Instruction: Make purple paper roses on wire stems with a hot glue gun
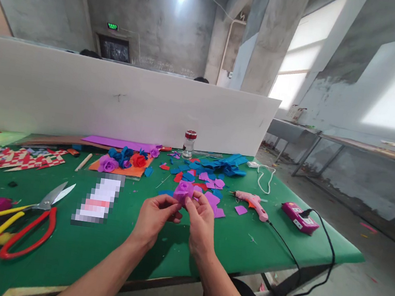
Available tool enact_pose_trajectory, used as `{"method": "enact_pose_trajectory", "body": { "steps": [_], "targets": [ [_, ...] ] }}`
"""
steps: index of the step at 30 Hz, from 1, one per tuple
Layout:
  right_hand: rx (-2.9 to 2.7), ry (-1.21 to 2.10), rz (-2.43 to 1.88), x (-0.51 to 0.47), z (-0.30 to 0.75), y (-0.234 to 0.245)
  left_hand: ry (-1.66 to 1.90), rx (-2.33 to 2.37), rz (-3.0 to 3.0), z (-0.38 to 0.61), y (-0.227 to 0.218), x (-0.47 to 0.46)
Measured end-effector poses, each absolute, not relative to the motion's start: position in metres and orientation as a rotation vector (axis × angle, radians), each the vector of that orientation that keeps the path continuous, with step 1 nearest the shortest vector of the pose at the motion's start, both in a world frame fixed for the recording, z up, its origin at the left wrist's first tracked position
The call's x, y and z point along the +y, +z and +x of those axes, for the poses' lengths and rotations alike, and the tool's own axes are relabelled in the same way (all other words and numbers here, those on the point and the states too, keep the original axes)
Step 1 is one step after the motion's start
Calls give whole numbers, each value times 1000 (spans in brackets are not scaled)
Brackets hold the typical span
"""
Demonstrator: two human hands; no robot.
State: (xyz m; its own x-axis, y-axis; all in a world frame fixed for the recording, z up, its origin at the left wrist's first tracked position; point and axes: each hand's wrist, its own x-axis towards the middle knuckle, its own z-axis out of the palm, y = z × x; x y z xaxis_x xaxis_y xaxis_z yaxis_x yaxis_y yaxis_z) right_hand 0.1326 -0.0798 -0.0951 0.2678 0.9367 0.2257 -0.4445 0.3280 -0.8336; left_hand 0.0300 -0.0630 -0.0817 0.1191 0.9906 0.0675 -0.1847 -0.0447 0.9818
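Left of the pink glue gun [254,202], the left hand [153,214] and right hand [203,222] pinch the purple paper rose [183,191], fingers closed; probably light and crushable, it wants holding by its base.

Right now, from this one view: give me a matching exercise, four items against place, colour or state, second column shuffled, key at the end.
Items
1. scissors
2. glue gun
3. glass jar
4. left hand

Descriptions
A. red-lidded, in front of the white board
B. open, yellow-and-red-handled
C. at a purple paper rose
D. pink, lying on the green table

Pairs: 1-B, 2-D, 3-A, 4-C
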Motion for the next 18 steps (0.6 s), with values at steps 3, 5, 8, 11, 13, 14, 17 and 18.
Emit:
{"method": "enact_pose_trajectory", "body": {
  "steps": [3,5,8,11,13,14,17,18],
  "targets": [
    [-839,1084,-696,-80,131,-97,1261,929,1171,30,-82,-63],
    [-857,1078,-690,-80,130,-100,1285,913,1179,30,-83,-63],
    [-874,1061,-666,-81,128,-101,1327,908,1195,30,-84,-62],
    [-882,1049,-636,-83,126,-101,1369,911,1217,31,-84,-62],
    [-875,1048,-620,-84,125,-101,1384,925,1229,30,-84,-62],
    [-872,1048,-617,-84,125,-101,1387,934,1232,30,-84,-62],
    [-866,1029,-642,-84,126,-100,1373,949,1239,30,-83,-63],
    [-864,1012,-662,-84,126,-100,1367,949,1243,29,-82,-64]
  ]
}}
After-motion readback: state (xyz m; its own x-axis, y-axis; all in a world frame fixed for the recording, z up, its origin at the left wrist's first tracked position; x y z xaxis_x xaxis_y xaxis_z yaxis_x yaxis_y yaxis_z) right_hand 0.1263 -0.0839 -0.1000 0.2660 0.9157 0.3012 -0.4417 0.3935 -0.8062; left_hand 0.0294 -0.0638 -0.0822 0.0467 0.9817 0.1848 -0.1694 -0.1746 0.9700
